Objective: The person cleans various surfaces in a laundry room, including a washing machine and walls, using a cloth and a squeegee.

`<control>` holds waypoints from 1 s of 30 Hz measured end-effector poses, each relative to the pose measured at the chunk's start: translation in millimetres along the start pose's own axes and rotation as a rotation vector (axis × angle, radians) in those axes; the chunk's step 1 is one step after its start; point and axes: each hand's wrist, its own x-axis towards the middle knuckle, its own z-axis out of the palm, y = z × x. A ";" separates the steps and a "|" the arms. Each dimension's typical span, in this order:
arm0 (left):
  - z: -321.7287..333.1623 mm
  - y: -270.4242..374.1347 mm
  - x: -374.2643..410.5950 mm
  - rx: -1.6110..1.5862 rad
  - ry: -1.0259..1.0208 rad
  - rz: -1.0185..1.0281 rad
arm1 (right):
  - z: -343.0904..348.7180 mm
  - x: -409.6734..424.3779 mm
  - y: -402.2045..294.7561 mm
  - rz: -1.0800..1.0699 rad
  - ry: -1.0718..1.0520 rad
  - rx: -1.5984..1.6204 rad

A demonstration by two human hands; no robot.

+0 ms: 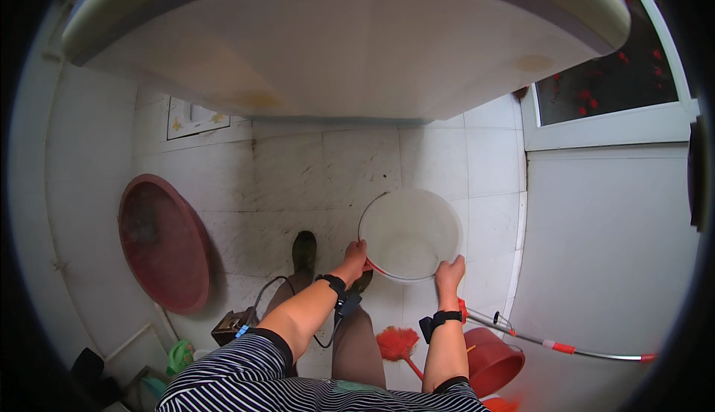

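Observation:
A translucent white plastic bucket (410, 236) with a thin wire handle is between my hands, its open top facing me. My left hand (356, 259) grips the rim on the left, beside the red grip of the handle. On the lower right, my right hand (450, 272) holds the rim. Its inside looks pale, and I cannot tell whether it holds any liquid. Below the bucket, between my forearms, a red bristled brush (397, 343) lies on the tiled floor (290, 172), which has dark smears.
A large white appliance or cabinet (346, 49) spans the top. A reddish basin (167, 244) leans at the left wall. A red bucket (491, 359) and a metal pole with red bands (592, 354) are at lower right. A green plastic bottle (180, 357) stands at lower left.

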 end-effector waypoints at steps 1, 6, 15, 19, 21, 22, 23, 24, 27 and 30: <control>2.9 12.2 18.2 0.028 0.015 -0.017 | 14.9 16.2 -2.7 -0.008 -0.015 -0.050; -10.0 54.5 88.1 0.024 0.072 -0.079 | 82.7 64.3 -21.3 0.025 -0.118 -0.212; -31.3 38.1 101.5 -0.084 -0.039 -0.083 | 90.8 57.0 -31.1 -0.025 -0.136 -0.087; -24.4 29.3 72.7 -0.115 -0.072 -0.064 | 81.4 34.5 12.2 -0.112 -0.016 0.033; -22.1 28.7 55.9 -0.051 -0.084 -0.039 | 77.3 22.8 28.4 -0.048 0.025 0.075; -21.5 27.1 48.9 -0.012 -0.076 -0.026 | 72.8 16.7 29.8 -0.034 0.030 0.109; -19.7 25.6 42.1 0.027 -0.069 -0.014 | 67.7 11.3 31.3 -0.019 0.035 0.142; -17.8 22.6 35.5 0.034 -0.045 -0.020 | 60.2 5.0 32.4 -0.007 0.035 0.173; -3.1 16.9 11.1 0.077 0.007 -0.039 | 41.3 -7.7 60.7 -0.006 0.091 0.097; 2.0 8.6 -20.8 0.117 0.005 -0.060 | 4.9 -24.6 51.9 0.151 -0.039 0.241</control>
